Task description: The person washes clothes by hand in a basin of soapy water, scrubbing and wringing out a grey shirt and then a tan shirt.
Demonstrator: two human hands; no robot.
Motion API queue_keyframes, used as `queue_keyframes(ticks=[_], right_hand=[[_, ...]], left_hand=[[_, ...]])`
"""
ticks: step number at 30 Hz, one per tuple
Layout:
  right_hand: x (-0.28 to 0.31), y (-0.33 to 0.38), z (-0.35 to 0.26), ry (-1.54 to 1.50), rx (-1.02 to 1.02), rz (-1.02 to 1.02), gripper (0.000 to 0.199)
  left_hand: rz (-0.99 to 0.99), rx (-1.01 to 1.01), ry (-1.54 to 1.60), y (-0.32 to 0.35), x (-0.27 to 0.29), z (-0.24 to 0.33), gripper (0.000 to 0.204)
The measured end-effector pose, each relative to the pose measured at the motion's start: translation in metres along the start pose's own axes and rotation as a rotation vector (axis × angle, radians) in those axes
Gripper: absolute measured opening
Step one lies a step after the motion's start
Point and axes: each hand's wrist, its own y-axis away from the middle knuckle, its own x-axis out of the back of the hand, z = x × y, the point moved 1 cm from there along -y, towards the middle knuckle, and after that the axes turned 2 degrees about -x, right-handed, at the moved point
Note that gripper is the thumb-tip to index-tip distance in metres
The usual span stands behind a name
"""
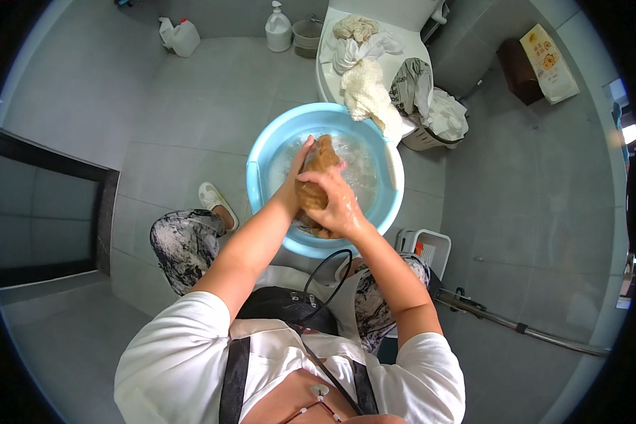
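Observation:
A wet, bunched-up brown cloth (321, 159) is between my hands above the light blue basin (257, 166). My left hand (298, 177) lies along its left side, fingers pointing away from me and partly hidden behind the cloth. My right hand (334, 203) wraps over it from the right, with the thumb across its near part. The cloth's lower end hangs toward the near side of the basin. Foamy water (362, 166) fills the basin beneath. What exact kind of cloth item it is cannot be made out.
Beyond the basin, a white toilet (326, 71) bears a cream knitted cloth (367, 92) that droops onto the basin's rim. Beside it stands a basket (424, 139) with laundry. A white pump bottle (278, 30) and a white jug (184, 38) stand by the far wall.

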Motion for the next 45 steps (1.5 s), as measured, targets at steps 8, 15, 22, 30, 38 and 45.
queue_keyframes(ticks=[8, 15, 22, 30, 38, 45], right_hand=[[-0.015, -0.007, 0.032, 0.068, -0.151, 0.203, 0.029], [-0.004, -0.027, 0.077, 0.161, -0.389, 0.396, 0.027], [0.007, -0.027, 0.112, 0.461, -0.481, 0.332, 0.026], [-0.005, -0.023, 0.137, 0.651, -0.726, -0.191, 0.045], [-0.028, -0.010, 0.199, 0.600, -0.733, -0.259, 0.038], [0.017, -0.042, 0.087, 0.075, -0.496, -0.108, 0.030]], left_hand=[[0.046, -0.307, -0.263, -0.008, -0.005, -0.011, 0.026], [0.410, -0.222, -0.176, -0.005, -0.029, -0.024, 0.030], [0.489, -0.548, -0.842, -0.009, 0.032, 0.031, 0.027], [0.365, -0.247, -2.255, -0.025, 0.060, 0.012, 0.054], [0.461, 0.094, -2.046, -0.029, 0.052, 0.015, 0.046], [0.803, -0.163, -0.657, -0.025, 0.053, 0.013, 0.043]])
